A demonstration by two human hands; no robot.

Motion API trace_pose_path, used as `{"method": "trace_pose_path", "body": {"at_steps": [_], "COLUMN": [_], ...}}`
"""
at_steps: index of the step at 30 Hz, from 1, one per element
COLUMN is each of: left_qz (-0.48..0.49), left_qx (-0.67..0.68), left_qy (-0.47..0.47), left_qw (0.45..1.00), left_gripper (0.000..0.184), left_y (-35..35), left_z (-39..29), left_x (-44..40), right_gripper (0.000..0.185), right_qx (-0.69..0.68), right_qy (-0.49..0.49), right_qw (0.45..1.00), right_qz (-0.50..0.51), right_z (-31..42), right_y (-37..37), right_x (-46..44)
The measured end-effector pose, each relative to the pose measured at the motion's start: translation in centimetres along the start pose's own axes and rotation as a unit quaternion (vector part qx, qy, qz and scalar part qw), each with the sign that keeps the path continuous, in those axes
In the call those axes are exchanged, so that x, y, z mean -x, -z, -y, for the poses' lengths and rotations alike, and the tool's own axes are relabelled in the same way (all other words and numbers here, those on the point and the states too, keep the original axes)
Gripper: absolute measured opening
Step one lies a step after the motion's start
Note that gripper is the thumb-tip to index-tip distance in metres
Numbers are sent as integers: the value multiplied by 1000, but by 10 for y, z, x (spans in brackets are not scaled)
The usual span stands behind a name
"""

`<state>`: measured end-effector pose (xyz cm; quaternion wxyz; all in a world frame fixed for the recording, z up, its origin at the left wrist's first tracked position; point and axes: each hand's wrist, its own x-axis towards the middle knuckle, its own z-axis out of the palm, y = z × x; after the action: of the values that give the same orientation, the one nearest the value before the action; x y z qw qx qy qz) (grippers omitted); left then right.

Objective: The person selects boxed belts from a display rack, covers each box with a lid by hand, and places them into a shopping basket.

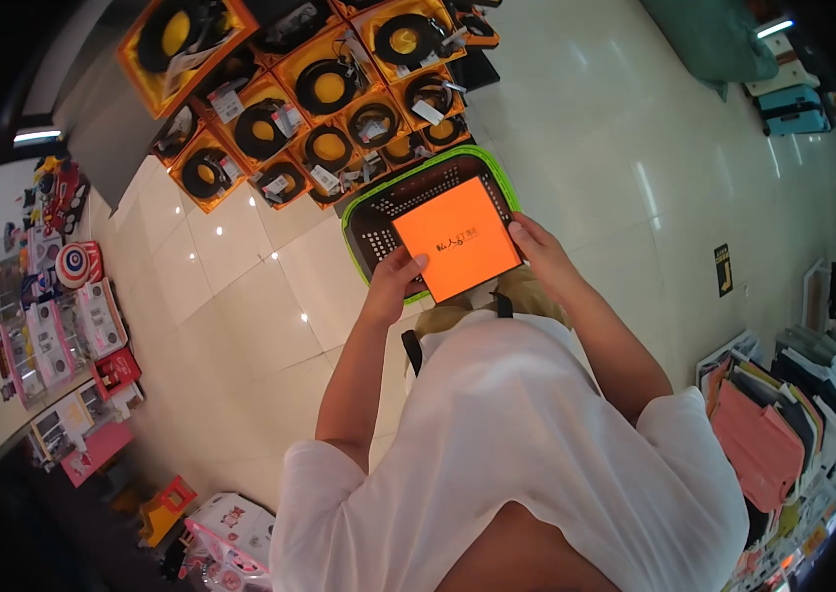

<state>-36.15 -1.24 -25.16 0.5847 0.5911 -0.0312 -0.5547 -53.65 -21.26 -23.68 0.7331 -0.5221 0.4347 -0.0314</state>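
Note:
An orange square gift box (459,259) with dark lettering on its lid is held between my two hands. My left hand (394,281) grips its left edge, thumb on top and fingers underneath. At the right edge my right hand (542,247) closes on the box in the same way. Beneath and beyond it is a dark shopping basket (363,233) with a bright green rim and perforated sides. The box hides much of the basket's inside.
Orange boxes of coiled black belts (327,87) fill a display just beyond the basket. Toys (43,326) line the left side. Bags (758,429) stand at the lower right, and a blue suitcase (795,111) at the upper right. Pale tiled floor (615,197) lies between.

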Motion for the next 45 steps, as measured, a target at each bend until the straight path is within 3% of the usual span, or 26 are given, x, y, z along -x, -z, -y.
{"method": "trace_pose_path", "body": {"at_steps": [5, 7, 8, 10, 17, 19, 20, 24, 27, 35, 38, 43, 45], "left_qz": [-54, -84, -113, -118, -124, -139, -136, -119, -125, -155, -181, -240, -234], "left_qx": [-29, -59, -78, -93, -155, -171, -174, -189, -94, -6, 10, -75, -50], "left_qy": [62, 94, 107, 136, 212, 241, 250, 271, 239, 248, 236, 255, 242], "left_qw": [996, 990, 985, 979, 957, 945, 943, 936, 958, 956, 955, 934, 941], "left_gripper": [39, 36, 33, 31, 33, 34, 34, 36, 42, 40, 42, 40, 42], "left_y": [38, 56, 63, 77, 108, 107, 109, 114, 114, 135, 132, 123, 119], "left_z": [63, 94, 111, 143, 252, 275, 292, 332, 361, 389, 393, 399, 400], "left_x": [-55, -85, -102, -141, -298, -340, -360, -416, -441, -464, -477, -480, -481], "right_gripper": [60, 51, 51, 46, 43, 39, 39, 39, 38, 42, 33, 35, 35], "right_qx": [85, 251, 241, 388, 441, 443, 440, 476, 494, 495, 510, 507, 510], "right_qy": [-86, -119, -132, -192, -244, -171, -181, -135, -127, -114, -85, -88, -90], "right_qw": [992, 960, 961, 901, 864, 879, 879, 869, 859, 860, 855, 857, 854], "right_qz": [-31, -30, -35, 29, 3, -41, -40, 25, 45, 51, 37, 37, 38], "right_z": [-78, -121, -135, -161, -260, -295, -304, -322, -339, -351, -347, -348, -348], "right_y": [47, 60, 63, 70, 77, 80, 81, 82, 87, 89, 83, 76, 75], "right_x": [-19, -23, -24, -27, -54, -60, -67, -85, -89, -93, -100, -100, -102]}}
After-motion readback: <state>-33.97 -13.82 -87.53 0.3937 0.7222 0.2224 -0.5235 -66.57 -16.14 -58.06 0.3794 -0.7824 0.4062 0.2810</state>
